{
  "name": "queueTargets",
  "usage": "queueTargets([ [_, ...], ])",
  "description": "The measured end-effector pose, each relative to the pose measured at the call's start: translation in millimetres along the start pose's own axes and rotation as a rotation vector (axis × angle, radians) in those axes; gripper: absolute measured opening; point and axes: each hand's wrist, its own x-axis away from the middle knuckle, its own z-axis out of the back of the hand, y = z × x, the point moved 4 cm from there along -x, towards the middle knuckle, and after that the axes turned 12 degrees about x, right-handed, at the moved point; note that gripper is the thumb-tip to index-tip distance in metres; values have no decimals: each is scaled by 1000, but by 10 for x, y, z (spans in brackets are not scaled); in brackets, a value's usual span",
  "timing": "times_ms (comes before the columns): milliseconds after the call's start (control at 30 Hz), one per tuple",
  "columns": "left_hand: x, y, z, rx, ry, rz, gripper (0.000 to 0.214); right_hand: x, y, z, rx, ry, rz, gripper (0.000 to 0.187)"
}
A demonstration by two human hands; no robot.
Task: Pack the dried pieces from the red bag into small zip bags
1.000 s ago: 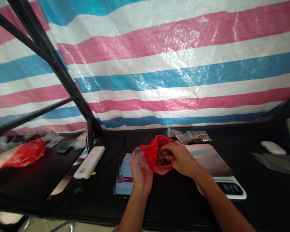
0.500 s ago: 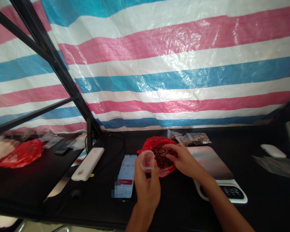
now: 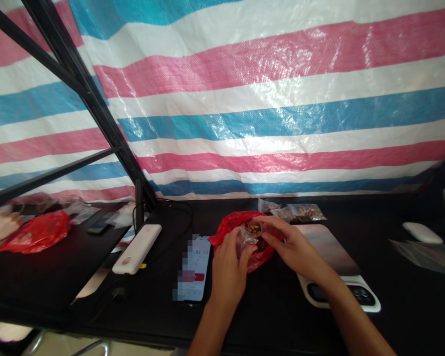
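Observation:
My left hand (image 3: 228, 264) is closed on a small clear plastic bag (image 3: 246, 238), whose mouth is up by my fingertips. My right hand (image 3: 292, 244) pinches a small round cup (image 3: 255, 228) with brown and yellowish dried bits in it. The cup is at the bag's mouth, and I cannot tell whether it is inside. Both hands are over a red plastic bag (image 3: 226, 225), opened out on the black table, with dark dried pieces in it. My fingers and the clear bag hide part of these pieces.
Right of the hands lies a white kitchen scale (image 3: 330, 249); filled clear bags (image 3: 306, 212) lie behind it. On the left are a phone (image 3: 198, 267) and a white power bank (image 3: 137, 248). Another person's hand (image 3: 2, 227) is by a second red bag (image 3: 37, 231). Flat clear bags (image 3: 426, 254) lie far right.
My right hand has come up from the dried pieces, now showing a filled small cup. My left hand has brought the clear bag in over the red bag, close to that cup.

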Motion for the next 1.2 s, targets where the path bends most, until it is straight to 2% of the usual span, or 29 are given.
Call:
queueTargets([
  [233,18,-43,-40,-181,-113,-103,45,22,-141,-32,61,47,55,40],
  [433,42,-98,-45,-141,-134,-93,57,17,-236,-39,-24,130,20,35],
  [600,61,-69,-91,-157,-219,-137,53,29,-265,-54,-98,48,43,34],
  [800,78,22,-132,-191,-255,-135,47,40,-300,-65,-101,67,64,31],
  [1033,83,61,-87,-133,-233,-135,45,45,-363,-55,-1,91,85,28],
  [1200,61,33,-54,-41,-168,-74,37,42,-308,-68,36,220,60,36],
])
